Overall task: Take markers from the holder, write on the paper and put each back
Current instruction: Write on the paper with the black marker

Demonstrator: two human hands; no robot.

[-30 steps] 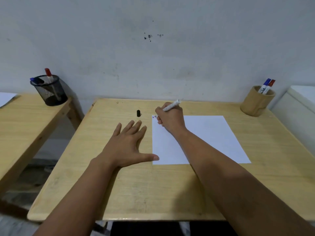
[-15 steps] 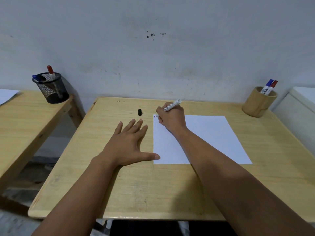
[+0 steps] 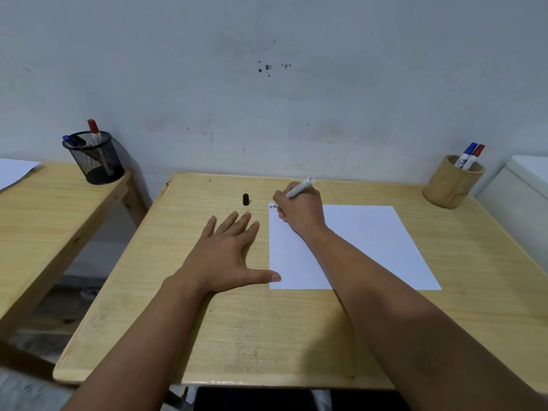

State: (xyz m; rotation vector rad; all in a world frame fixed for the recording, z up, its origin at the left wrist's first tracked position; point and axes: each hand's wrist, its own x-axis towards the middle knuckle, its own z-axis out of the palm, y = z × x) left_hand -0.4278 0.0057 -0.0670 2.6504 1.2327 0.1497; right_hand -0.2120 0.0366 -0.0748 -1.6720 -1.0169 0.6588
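My right hand [image 3: 299, 210] grips a white marker [image 3: 301, 187] with its tip on the top left corner of the white paper [image 3: 367, 247], where small blue and red marks show. A black marker cap [image 3: 245, 199] stands on the wooden table [image 3: 261, 336] left of the paper. My left hand [image 3: 228, 253] lies flat on the table, fingers spread, thumb touching the paper's lower left edge. At the table's back right stands a wooden holder [image 3: 452, 183] with a blue-capped marker [image 3: 465, 157] and a red-capped marker [image 3: 475, 155].
A second wooden table [image 3: 35, 221] stands to the left, carrying a black mesh cup [image 3: 95, 158] with markers and a sheet of paper [image 3: 13, 172]. A white object [image 3: 522, 191] sits at the right edge. A grey wall runs behind both tables.
Both hands stay almost still; the right hand keeps the marker tip at the paper's top left corner. The view shifts slightly.
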